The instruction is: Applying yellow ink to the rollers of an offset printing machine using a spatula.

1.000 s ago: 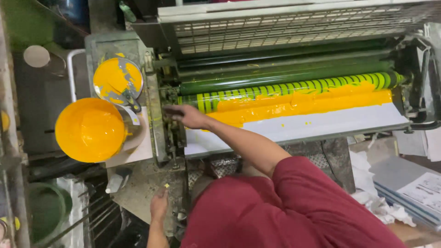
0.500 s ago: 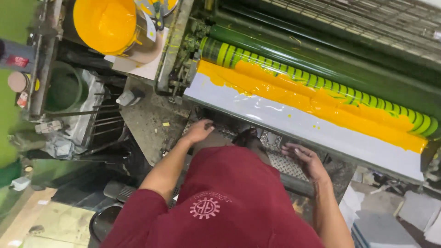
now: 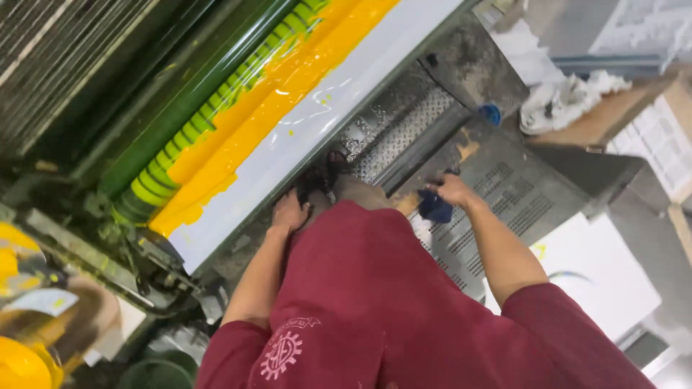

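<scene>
- Head view: the scene has swung hard since a second ago. Then the right arm was stretched out to the ink roller; now both arms are down at the tread plate [image 3: 404,130] below the machine.
- Half a second back both hands lay open and bare on that plate. Now the right hand [image 3: 453,191] is curled around a dark blue rag [image 3: 435,209], fingers closed over its top edge, pressing it against the perforated metal step [image 3: 504,194].
- So the rag is fresh in the grip; by my reading the work has moved from the ink side to the metal surfaces, though that is a judgement.
- The left hand [image 3: 288,212] lies on the edge of the plate, just below the white ink tray [image 3: 324,119]. Fingers look bent down over the lip, but blur hides whether they grip anything; I cannot tell.
- The rag itself: small, bunched, deep blue, mostly hidden under the palm, a crumpled tail hanging out below the wrist.
- Around it: yellow ink [image 3: 274,94] pooled thick along the tray against the green roller [image 3: 194,122], which is striped yellow.
- Far right, a heap of white cloths [image 3: 569,101] sits well apart on a wooden surface.
- Bottom left, a yellow ink can [image 3: 18,364] peeks in.
</scene>
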